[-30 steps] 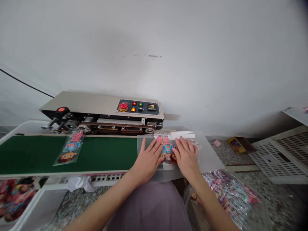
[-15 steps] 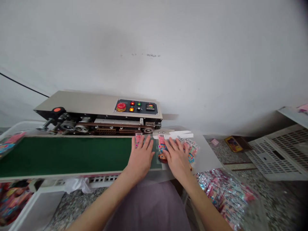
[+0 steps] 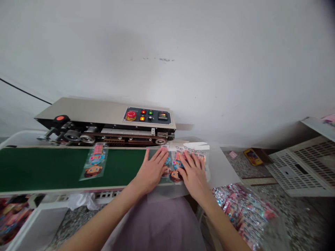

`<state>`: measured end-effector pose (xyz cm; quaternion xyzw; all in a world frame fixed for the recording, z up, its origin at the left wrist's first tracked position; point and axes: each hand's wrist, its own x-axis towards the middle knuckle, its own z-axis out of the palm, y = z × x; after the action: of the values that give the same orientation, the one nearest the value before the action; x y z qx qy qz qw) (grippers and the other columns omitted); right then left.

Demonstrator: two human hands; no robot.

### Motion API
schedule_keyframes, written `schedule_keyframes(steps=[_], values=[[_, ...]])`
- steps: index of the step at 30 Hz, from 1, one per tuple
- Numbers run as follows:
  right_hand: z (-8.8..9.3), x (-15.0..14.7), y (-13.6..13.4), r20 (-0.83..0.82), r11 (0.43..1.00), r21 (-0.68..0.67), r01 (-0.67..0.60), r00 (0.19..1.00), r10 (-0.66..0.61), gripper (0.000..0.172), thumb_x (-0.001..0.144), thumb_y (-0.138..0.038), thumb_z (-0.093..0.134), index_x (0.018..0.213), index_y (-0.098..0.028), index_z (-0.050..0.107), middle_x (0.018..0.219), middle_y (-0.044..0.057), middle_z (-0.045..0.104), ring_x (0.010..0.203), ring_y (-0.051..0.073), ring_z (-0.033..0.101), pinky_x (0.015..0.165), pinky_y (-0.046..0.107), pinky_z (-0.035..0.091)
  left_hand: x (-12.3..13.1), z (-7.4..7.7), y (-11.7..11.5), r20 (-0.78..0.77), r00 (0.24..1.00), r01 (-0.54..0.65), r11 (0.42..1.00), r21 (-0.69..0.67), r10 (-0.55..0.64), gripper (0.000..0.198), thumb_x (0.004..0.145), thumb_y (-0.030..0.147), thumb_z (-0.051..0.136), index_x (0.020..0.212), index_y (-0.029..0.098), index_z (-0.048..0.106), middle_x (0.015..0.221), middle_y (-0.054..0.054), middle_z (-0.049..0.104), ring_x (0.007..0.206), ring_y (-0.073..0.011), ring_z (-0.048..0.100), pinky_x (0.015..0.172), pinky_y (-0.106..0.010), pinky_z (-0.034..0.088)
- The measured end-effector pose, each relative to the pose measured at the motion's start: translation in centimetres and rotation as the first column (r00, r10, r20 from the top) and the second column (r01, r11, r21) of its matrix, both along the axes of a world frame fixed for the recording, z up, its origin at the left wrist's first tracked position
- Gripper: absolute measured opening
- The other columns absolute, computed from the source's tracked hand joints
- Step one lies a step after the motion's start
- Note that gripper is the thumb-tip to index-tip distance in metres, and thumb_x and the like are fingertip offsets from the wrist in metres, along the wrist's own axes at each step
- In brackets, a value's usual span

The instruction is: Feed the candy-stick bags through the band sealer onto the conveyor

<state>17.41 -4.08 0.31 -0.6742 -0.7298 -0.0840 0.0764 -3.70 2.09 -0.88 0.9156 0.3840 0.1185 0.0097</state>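
Observation:
My left hand (image 3: 151, 171) lies flat with fingers stretched out, pressing on a clear candy-stick packet (image 3: 166, 170) at the right end of the green conveyor belt (image 3: 57, 169). Just right of it, my right hand (image 3: 195, 173) rests with fingers spread on several overlapping packets (image 3: 176, 176) with pink labels and cartoon faces. Part of these packets is hidden under my fingers. A single flat packet (image 3: 94, 162) lies on the belt, under the rollers of the band sealer (image 3: 83, 108).
The sealer's control panel (image 3: 148, 116) has a red stop button and lit display. A bag of shiny packets (image 3: 246, 216) sits low at right, near a slatted crate (image 3: 300, 167) and small box (image 3: 255, 157). A bin of colourful items (image 3: 15, 218) is lower left.
A packet that lay by my left hand is now far left on the belt. My left hand is on another packet, and the pack under my right hand has shifted slightly left.

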Motion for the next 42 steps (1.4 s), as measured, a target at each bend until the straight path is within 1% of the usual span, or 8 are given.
schedule_keyframes(steps=[5, 10, 12, 16, 21, 27, 36, 42], values=[[0.5, -0.8, 1.0, -0.016, 1.000, 0.013, -0.002, 1.000, 0.003, 0.050, 0.103, -0.042, 0.041, 0.151, -0.028, 0.045, 0.159, 0.003, 0.042, 0.143, 0.034, 0.035, 0.114, 0.057, 0.029, -1.0, 1.5, -0.2, -0.024, 0.989, -0.148, 0.989, -0.020, 0.148, 0.049, 0.106, 0.032, 0.030, 0.148, 0.017, 0.048, 0.160, -0.010, 0.038, 0.150, -0.0302, 0.030, 0.122, -0.066, 0.006], [0.3, 0.6, 0.1, 0.045, 0.997, 0.054, 0.055, 0.997, -0.057, 0.048, 0.103, -0.036, 0.043, 0.149, -0.027, 0.048, 0.156, 0.006, 0.046, 0.143, 0.034, 0.037, 0.114, 0.057, 0.030, 1.9, 1.3, -0.8, 0.034, 0.996, 0.082, 0.997, 0.001, -0.082, 0.052, 0.107, 0.034, 0.026, 0.156, 0.019, 0.033, 0.163, -0.008, 0.034, 0.152, -0.0253, 0.027, 0.123, -0.062, 0.005], [0.1, 1.0, -0.2, 0.065, 0.996, 0.051, 0.072, 0.995, -0.075, 0.047, 0.102, -0.037, 0.045, 0.148, -0.027, 0.050, 0.155, 0.007, 0.047, 0.142, 0.036, 0.038, 0.112, 0.057, 0.033, 2.6, 0.6, -0.8, 0.033, 0.994, 0.105, 0.994, 0.005, -0.105, 0.053, 0.108, 0.038, 0.024, 0.158, 0.021, 0.029, 0.163, -0.008, 0.032, 0.152, -0.0250, 0.027, 0.123, -0.062, 0.007], [-0.1, 1.1, -0.4, 0.075, 0.995, 0.056, 0.089, 0.993, -0.093, 0.047, 0.101, -0.035, 0.046, 0.147, -0.027, 0.052, 0.154, 0.008, 0.048, 0.142, 0.037, 0.039, 0.111, 0.058, 0.034, 2.1, -0.1, -0.4, 0.036, 0.999, 0.022, 1.000, -0.001, -0.022, 0.054, 0.108, 0.042, 0.023, 0.157, 0.022, 0.031, 0.163, -0.009, 0.034, 0.152, -0.0259, 0.028, 0.122, -0.064, 0.005], [-0.2, 0.9, -0.2, 0.046, 0.998, 0.019, 0.053, 0.997, -0.054, 0.047, 0.101, -0.032, 0.045, 0.148, -0.025, 0.050, 0.154, 0.006, 0.049, 0.144, 0.035, 0.036, 0.113, 0.057, 0.032, 1.4, 0.4, -0.5, 0.031, 0.999, -0.025, 1.000, -0.016, 0.026, 0.053, 0.107, 0.042, 0.030, 0.156, 0.022, 0.036, 0.160, -0.009, 0.040, 0.151, -0.0325, 0.026, 0.120, -0.070, 0.002], [0.2, 0.9, 0.1, 0.020, 1.000, -0.008, 0.026, 0.999, -0.026, 0.048, 0.102, -0.029, 0.042, 0.150, -0.029, 0.047, 0.155, 0.004, 0.047, 0.144, 0.034, 0.035, 0.114, 0.059, 0.030, 2.0, 0.5, -1.2, 0.049, 0.994, -0.095, 0.995, 0.024, 0.094, 0.049, 0.104, 0.041, 0.040, 0.152, 0.034, 0.042, 0.158, -0.006, 0.043, 0.150, -0.0369, 0.027, 0.117, -0.074, 0.008], [1.1, -2.2, 1.1, -0.026, 0.998, -0.063, 0.008, 1.000, -0.010, 0.050, 0.103, -0.026, 0.038, 0.152, -0.034, 0.041, 0.157, 0.005, 0.045, 0.146, 0.034, 0.033, 0.112, 0.062, 0.031, -0.6, 1.1, -1.1, 0.003, 0.973, -0.231, 0.973, -0.008, 0.231, 0.047, 0.103, 0.036, 0.041, 0.149, 0.029, 0.048, 0.158, -0.009, 0.043, 0.150, -0.0368, 0.028, 0.117, -0.073, 0.012], [1.0, -0.3, 0.7, -0.035, 0.997, -0.001, 0.077, 0.996, -0.077, 0.046, 0.104, -0.030, 0.036, 0.147, -0.023, 0.050, 0.156, 0.006, 0.046, 0.142, 0.034, 0.037, 0.114, 0.060, 0.029, -0.4, 2.5, -1.2, 0.010, 0.946, -0.323, 0.946, -0.007, 0.323, 0.048, 0.103, 0.035, 0.040, 0.149, 0.021, 0.049, 0.161, -0.014, 0.036, 0.151, -0.0370, 0.025, 0.118, -0.072, 0.010]])
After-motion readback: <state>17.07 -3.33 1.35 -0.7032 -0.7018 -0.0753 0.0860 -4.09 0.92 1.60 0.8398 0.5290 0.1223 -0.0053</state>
